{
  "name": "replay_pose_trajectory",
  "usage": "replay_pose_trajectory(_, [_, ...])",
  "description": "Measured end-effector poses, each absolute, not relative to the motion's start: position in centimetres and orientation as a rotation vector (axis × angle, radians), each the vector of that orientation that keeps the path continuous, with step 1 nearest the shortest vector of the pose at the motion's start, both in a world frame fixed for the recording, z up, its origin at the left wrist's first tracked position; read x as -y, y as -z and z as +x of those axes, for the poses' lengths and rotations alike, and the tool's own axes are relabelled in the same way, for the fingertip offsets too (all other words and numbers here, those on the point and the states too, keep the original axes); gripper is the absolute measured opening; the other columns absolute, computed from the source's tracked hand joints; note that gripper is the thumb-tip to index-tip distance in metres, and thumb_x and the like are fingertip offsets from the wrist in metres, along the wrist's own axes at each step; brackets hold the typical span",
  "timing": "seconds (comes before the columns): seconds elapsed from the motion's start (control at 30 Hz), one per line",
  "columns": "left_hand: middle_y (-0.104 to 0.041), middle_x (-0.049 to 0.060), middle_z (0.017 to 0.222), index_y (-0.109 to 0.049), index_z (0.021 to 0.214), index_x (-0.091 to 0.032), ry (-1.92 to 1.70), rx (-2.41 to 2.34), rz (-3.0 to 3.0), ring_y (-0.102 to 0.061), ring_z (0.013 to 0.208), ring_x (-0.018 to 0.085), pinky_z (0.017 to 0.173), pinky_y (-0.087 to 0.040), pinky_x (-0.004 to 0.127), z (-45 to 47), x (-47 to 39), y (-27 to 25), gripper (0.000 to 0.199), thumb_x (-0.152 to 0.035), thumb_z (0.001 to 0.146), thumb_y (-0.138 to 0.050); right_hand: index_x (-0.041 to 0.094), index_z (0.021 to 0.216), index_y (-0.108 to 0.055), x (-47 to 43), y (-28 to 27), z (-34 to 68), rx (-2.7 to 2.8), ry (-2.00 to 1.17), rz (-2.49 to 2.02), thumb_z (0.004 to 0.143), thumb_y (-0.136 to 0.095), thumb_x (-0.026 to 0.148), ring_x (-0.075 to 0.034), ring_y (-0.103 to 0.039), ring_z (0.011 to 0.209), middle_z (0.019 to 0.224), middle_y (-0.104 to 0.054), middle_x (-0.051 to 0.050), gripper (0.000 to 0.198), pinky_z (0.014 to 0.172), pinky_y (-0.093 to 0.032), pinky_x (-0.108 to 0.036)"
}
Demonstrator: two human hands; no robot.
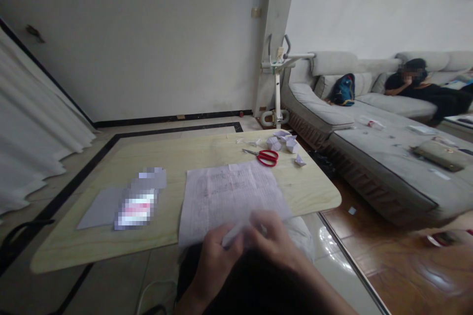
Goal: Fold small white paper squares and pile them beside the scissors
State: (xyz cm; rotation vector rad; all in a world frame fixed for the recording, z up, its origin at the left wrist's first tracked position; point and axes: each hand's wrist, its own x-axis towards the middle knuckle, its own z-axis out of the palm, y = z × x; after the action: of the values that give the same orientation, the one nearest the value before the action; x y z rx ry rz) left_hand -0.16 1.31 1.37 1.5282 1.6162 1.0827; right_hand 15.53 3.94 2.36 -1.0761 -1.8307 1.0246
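Note:
My left hand (pixel 221 248) and my right hand (pixel 271 236) are close together at the near edge of the table. Between their closed fingers is a small piece of white paper (pixel 231 235), blurred and partly covered by the fingers. Beneath and beyond them, a large creased sheet with print (pixel 236 189) lies flat, its near end hanging over the table edge. Red-handled scissors (pixel 267 158) lie just past the sheet's far right corner. Several folded paper pieces (pixel 274 143) sit behind the scissors, and one more folded piece (pixel 300 160) lies to their right.
On the left of the pale wooden table (pixel 166 155) are white paper (pixel 99 209) and a bright, pixelated object (pixel 135 209). A grey sofa (pixel 391 157) stands to the right, with a backpack (pixel 343 90) and a seated person (pixel 414 83). White exercise equipment (pixel 277 88) stands behind the table.

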Motion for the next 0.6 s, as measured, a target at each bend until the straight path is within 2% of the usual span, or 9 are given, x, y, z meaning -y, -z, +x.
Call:
replay_pose_trajectory(0.2, [-0.076, 0.006, 0.072, -0.077, 0.075, -0.018, -1.122, -1.628, 1.481, -0.07, 0.069, 0.024, 0.064, -0.058, 0.029, -0.3, -1.0, -0.7, 0.024, -0.039, 0.071, -0.067, 0.022, 0.058, -0.036, -3.9, -2.9, 15.8, 1.784, -1.141, -1.025, 0.089, -0.047, 0.04, -0.013, -0.037, 0.057, 0.058, -0.036, 0.004, 0.038, 0.054, -0.032, -0.026])
replay_pose_trajectory(0.4, [-0.07, 0.004, 0.064, -0.075, 0.07, -0.016, -1.053, -1.582, 1.496, -0.065, 0.063, 0.021, 0.06, -0.054, 0.026, -0.2, -1.1, -1.2, 0.025, -0.039, 0.073, -0.066, 0.02, 0.058, -0.046, -3.7, -3.0, 16.0, 1.727, -1.161, -1.084, 0.088, -0.051, 0.044, -0.014, -0.043, 0.059, 0.057, -0.042, 0.003, 0.038, 0.055, -0.037, -0.026])
replay_pose_trajectory(0.47, [-0.068, 0.003, 0.059, -0.074, 0.067, -0.017, -1.017, -1.547, 1.506, -0.063, 0.059, 0.02, 0.057, -0.052, 0.025, -0.2, -1.1, -1.5, 0.026, -0.039, 0.076, -0.065, 0.02, 0.058, -0.046, -4.1, -2.9, 15.9, 1.755, -1.155, -1.062, 0.089, -0.05, 0.042, -0.013, -0.041, 0.058, 0.056, -0.041, 0.003, 0.039, 0.054, -0.036, -0.025])
replay_pose_trajectory(0.6, [-0.07, 0.003, 0.063, -0.075, 0.07, -0.017, -1.103, -1.515, 1.437, -0.064, 0.061, 0.019, 0.056, -0.052, 0.024, -0.4, -1.3, -1.4, 0.026, -0.04, 0.076, -0.067, 0.02, 0.057, -0.042, -4.7, -2.5, 15.7, 1.817, -1.162, -1.003, 0.092, -0.046, 0.045, -0.012, -0.038, 0.055, 0.056, -0.038, 0.004, 0.043, 0.052, -0.032, -0.025])
